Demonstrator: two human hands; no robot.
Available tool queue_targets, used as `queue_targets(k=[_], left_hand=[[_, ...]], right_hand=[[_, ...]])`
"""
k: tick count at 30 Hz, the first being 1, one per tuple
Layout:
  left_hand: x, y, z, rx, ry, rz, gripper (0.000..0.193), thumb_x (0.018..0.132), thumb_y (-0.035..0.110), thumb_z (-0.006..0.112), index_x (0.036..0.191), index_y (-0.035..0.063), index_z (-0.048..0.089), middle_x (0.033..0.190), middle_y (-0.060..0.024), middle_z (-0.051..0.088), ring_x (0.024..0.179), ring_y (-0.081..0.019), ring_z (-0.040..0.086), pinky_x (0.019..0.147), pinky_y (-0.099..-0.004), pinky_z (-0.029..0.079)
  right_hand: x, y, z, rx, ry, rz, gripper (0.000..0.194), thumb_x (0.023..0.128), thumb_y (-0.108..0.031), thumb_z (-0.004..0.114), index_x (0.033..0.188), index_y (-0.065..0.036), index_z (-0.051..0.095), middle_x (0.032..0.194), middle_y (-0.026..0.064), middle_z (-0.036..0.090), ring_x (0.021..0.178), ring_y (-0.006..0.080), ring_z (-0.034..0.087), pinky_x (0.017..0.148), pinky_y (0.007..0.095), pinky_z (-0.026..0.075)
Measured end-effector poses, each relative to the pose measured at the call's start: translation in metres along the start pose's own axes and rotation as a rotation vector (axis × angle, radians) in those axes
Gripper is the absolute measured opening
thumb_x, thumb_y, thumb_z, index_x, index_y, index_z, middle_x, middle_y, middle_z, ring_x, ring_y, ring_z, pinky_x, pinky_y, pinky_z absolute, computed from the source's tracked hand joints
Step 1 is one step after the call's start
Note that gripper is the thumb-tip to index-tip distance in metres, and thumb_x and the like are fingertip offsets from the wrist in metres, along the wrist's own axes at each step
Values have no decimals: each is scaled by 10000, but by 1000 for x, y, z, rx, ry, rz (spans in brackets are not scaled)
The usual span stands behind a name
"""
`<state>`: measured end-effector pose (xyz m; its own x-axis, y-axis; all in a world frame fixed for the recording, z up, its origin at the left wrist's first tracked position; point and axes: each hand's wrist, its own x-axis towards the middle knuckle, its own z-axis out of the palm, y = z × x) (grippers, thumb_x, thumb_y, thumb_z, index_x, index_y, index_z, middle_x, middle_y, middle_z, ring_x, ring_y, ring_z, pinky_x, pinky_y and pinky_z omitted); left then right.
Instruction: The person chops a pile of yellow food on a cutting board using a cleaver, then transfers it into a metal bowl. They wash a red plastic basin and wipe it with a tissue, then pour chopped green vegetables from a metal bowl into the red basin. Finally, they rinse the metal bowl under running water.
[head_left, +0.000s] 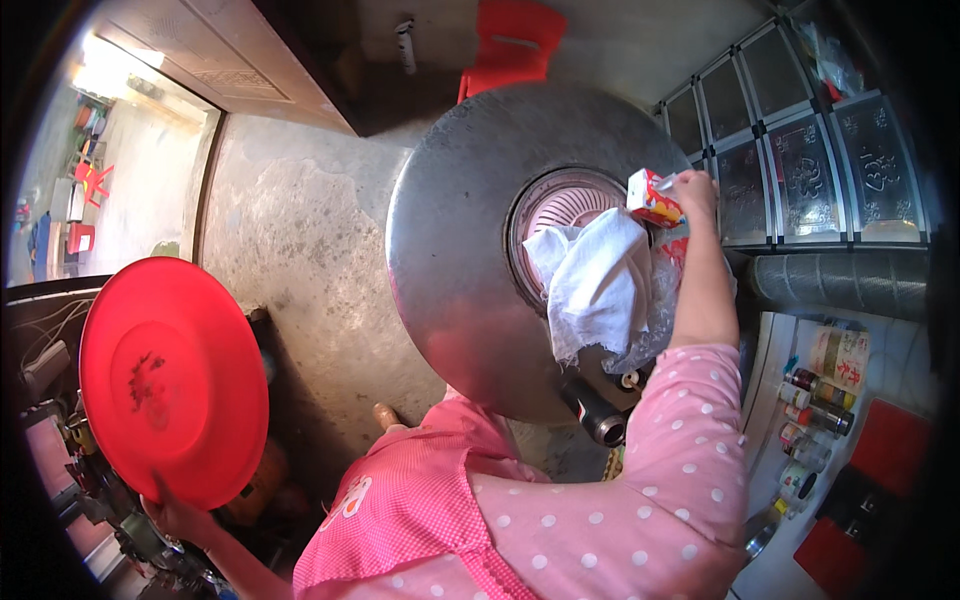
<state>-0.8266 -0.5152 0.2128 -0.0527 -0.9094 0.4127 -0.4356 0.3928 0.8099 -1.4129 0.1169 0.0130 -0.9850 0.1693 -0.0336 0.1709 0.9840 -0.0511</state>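
Note:
My left hand (176, 519) grips the lower rim of a large round red plastic tray (214, 375), held tilted off to the left. Dark stains mark the middle of its face. My right hand (697, 192) reaches over the round metal table (465, 225), fingers closed on a whitish flap at the end of a small red, yellow and white packet (652, 204), probably tissues. Just below the packet, a crumpled white cloth (600, 277) lies partly over the pink slotted grate (574, 206) in the table's centre. Beside it is a clear plastic bag (660, 322), partly hidden by my right arm.
A black bottle-like cylinder (589, 409) sits at the table's near edge. Behind the table is a red plastic chair (517, 45). Panelled cabinets (802, 165) and a ribbed pipe (832, 281) line the right side. Several jars (814, 412) stand on a white counter. A doorway opens on the left.

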Motion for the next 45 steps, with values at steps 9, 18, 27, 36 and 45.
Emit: queue_targets(k=[9,18,27,36,45], left_hand=[[-6,-2,25,-137,-119,-3,206,848,79,665,1034,8,610,1019,-88,631,862,-178,583,774,-343,509],[-18,-51,31,-371,-63,70,127,817,63,701,907,52,613,876,7,624,783,-106,550,757,-285,483],[-48,-56,0,-726,23,-338,118,807,44,711,892,42,629,859,-12,655,730,-83,592,680,-236,495],[-48,-97,-89,-744,232,-368,158,800,48,717,936,41,637,918,-30,673,781,-94,609,714,-248,495],[-41,-117,-169,-661,359,-341,124,808,19,702,910,45,639,902,-10,663,775,-70,584,739,-223,471]], right_hand=[[-18,11,-57,702,373,-32,289,836,-273,543,937,-5,583,910,209,642,832,397,611,767,456,472],[-137,-198,-109,1630,-72,-511,182,947,-108,484,1118,-62,527,1070,50,602,946,122,582,833,277,466],[-476,-491,-60,725,-629,-1707,594,848,-300,645,1343,-66,416,1395,171,369,1309,306,354,1084,382,287],[-611,-548,26,712,-555,-1540,664,915,-349,513,1437,-56,224,1478,264,134,1363,435,145,1105,496,160],[-787,-628,-5,956,-409,-1464,704,898,-295,525,1394,83,200,1447,324,145,1340,463,166,1096,489,180]])
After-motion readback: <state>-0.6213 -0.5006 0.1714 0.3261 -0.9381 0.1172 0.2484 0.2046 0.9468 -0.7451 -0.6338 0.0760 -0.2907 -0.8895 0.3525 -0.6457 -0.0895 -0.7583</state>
